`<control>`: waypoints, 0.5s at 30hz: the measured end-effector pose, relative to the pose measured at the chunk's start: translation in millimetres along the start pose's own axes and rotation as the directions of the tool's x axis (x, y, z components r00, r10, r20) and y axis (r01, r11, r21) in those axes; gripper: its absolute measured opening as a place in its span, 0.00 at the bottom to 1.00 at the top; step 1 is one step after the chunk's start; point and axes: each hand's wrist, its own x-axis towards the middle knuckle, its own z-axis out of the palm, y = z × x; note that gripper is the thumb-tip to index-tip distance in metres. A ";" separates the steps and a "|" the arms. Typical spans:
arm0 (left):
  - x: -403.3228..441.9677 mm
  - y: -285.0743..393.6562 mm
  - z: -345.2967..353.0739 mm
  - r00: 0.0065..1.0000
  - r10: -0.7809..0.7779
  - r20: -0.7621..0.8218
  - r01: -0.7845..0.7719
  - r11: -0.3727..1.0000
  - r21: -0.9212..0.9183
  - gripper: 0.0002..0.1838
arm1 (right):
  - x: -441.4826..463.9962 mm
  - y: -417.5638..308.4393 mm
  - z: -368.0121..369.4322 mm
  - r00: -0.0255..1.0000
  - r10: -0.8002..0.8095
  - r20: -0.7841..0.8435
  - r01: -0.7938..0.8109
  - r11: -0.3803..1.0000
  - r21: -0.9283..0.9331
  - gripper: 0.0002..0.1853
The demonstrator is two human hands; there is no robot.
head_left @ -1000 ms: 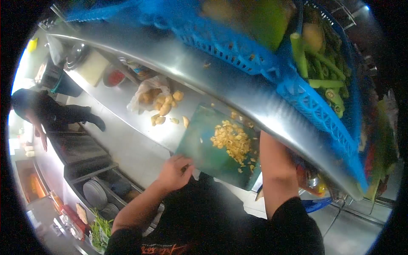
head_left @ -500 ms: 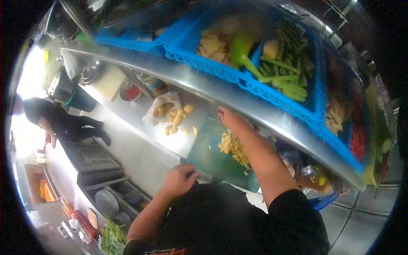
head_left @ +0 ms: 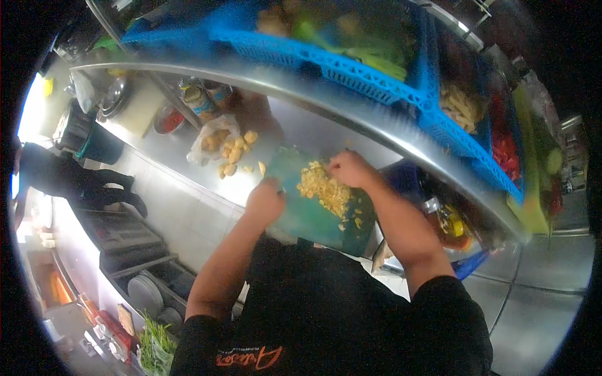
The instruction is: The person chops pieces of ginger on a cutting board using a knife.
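A green cutting board lies on the steel counter in front of me, with a pile of chopped yellowish pieces on it. My left hand is closed at the board's left edge, its fingers curled over the rim. At the far right side of the pile, my right hand has its fingers pressed together against the pieces. Whatever may be between those fingertips is too small to make out. Beyond the board, several peeled potato-like chunks sit beside an open plastic bag.
Blue baskets of vegetables stand on a steel shelf just above my hands. A bowl of red pieces and jars are farther along the counter. Bottles stand at right. Another person is at far left.
My left hand has come up to the board's left edge and closed there. My right hand has moved from the board's far edge back to the pile. The view has shifted with my head.
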 end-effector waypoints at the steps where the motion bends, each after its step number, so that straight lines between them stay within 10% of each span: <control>1: 7.5 7.9 9.6 0.999 0.036 0.019 -0.035 0.999 -0.007 0.13 | -20.7 -11.7 -11.2 0.985 0.032 -0.171 -0.028 0.999 0.028 0.12; 5: 10.4 52.4 11.1 0.997 0.080 -0.012 -0.080 0.960 -0.269 0.11 | -100.5 20.6 2.6 0.873 0.389 -0.295 -0.321 0.913 0.253 0.13; 10: 11.9 62.1 8.6 0.977 0.206 0.053 -0.205 0.979 -0.012 0.10 | -212.5 10.3 23.1 0.832 0.527 -0.174 -0.547 0.832 -0.096 0.15; 15: 9.3 84.9 9.4 0.938 0.269 0.218 -0.310 0.933 0.183 0.11 | -230.4 22.6 57.5 0.800 0.355 -0.483 -0.415 0.909 -0.020 0.21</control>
